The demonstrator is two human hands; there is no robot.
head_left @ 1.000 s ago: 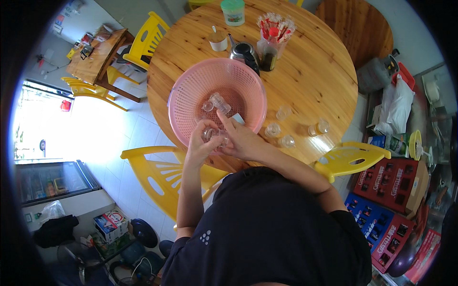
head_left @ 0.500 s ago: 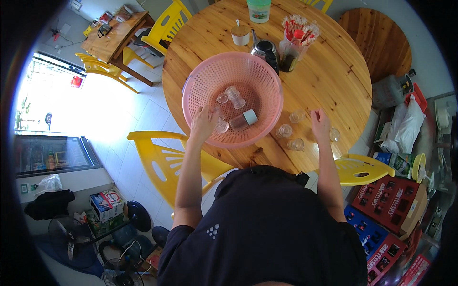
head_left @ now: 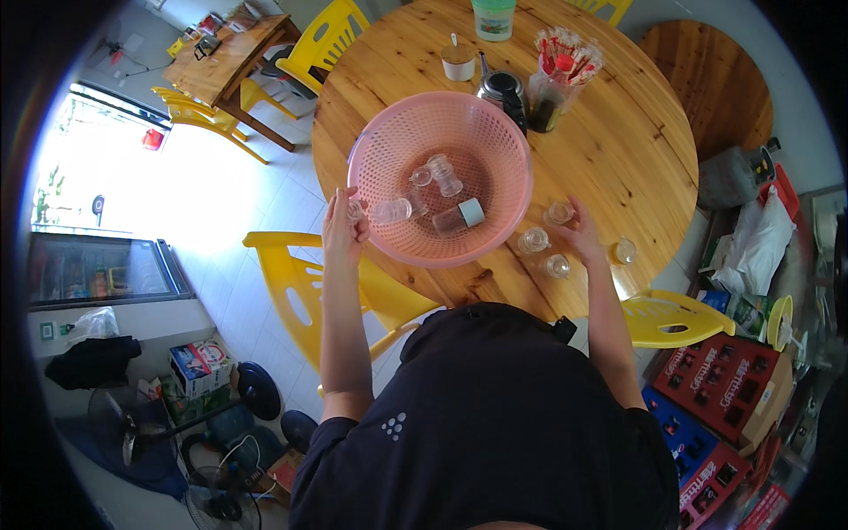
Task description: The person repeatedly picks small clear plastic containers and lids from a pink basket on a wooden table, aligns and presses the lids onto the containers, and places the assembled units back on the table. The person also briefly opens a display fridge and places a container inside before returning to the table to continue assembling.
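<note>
A pink plastic basket [head_left: 495, 132] stands on the round wooden table [head_left: 618, 150] in front of me. Inside it lie two small clear glasses [head_left: 444, 175] and a small jar with a pale cap [head_left: 459, 216]. My left hand [head_left: 343, 231] is at the basket's left rim, fingers closed round a small clear glass [head_left: 356, 210]. My right hand [head_left: 580, 234] lies on the table right of the basket, fingertips touching one clear glass [head_left: 558, 212]. More small glasses [head_left: 533, 238] stand loose around that hand.
Behind the basket stand a dark kettle [head_left: 503, 88], a small cup [head_left: 458, 62], a holder of red-tipped sticks [head_left: 565, 57] and a green-lidded tub [head_left: 493, 18]. Yellow chairs [head_left: 291, 274] flank me. Red crates [head_left: 724, 389] are stacked at the right.
Both hands were together over the basket's near edge a second ago. They have parted: the left went to the left rim, the right out to the glasses on the table.
</note>
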